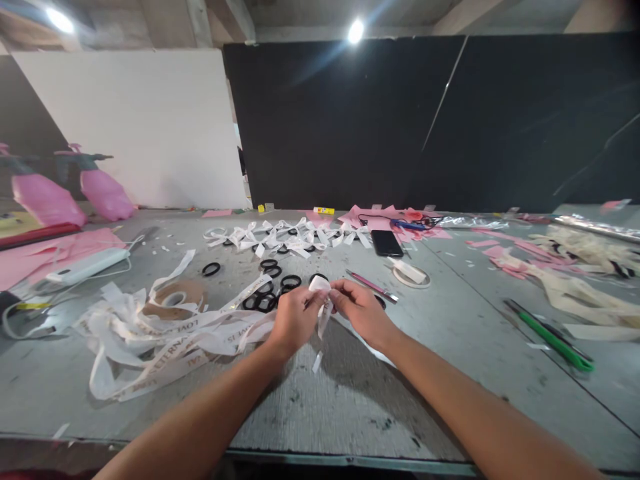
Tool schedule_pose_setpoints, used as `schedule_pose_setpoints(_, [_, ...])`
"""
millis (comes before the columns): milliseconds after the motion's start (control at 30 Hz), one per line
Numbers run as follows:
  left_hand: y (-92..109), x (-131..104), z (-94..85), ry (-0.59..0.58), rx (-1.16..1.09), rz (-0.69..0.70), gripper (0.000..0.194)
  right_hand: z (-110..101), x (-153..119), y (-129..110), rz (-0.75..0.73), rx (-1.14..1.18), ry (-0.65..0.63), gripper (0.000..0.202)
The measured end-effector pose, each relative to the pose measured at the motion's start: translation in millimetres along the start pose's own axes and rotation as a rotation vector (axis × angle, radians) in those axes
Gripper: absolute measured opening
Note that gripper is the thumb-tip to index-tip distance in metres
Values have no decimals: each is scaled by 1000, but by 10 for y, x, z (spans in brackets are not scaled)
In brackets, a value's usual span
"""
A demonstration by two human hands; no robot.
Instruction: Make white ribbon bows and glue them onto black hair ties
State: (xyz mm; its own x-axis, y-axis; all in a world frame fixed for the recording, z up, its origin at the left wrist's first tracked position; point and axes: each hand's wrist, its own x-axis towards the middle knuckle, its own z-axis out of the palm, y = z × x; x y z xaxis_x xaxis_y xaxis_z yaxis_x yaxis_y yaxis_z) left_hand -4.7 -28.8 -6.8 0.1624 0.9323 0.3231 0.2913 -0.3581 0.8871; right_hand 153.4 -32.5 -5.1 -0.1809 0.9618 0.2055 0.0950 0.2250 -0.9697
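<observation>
Ribbon loop (320, 285), white, sits near the centre of the frame, between the two hands just above the table (350, 420); a short tail hangs below it, and a black ring shows at its upper edge. Left hand (296, 315) pinches the loop from one side, fingertips closed on it; right hand (364, 311) pinches it from the other, thumb and finger nearly together.

Just beside the left hand, black rings (291, 291) lie in a cluster; farther left spreads a tangle of printed ribbon (165, 350), with a tan roll (195, 293) at its back edge. Beyond the hands lies a row of white bows (300, 237); right of it are a phone (387, 243), a pink pen (373, 285) and a white coil (425, 278).

Green-handled tool (555, 340) lies at the right; two pink spray bottles (106, 195) stand at the upper left.
</observation>
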Motion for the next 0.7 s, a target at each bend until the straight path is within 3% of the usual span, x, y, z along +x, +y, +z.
schedule_pose_setpoints(167, [49, -36, -16, -31, 152, 149, 34, 90, -1, 147, 65, 237, 49, 29])
schedule_pose_setpoints(333, [85, -76, 11, -66, 213, 173, 32, 183, 4, 256, 83, 288, 75, 33])
schedule_pose_setpoints(567, [56, -40, 130, -105, 202, 70, 39, 114, 27, 148, -15, 126, 184, 18])
schedule_pose_setpoints(700, [-19, 0, 145, -139, 233, 31, 43, 65, 39, 91, -58, -51, 183, 21])
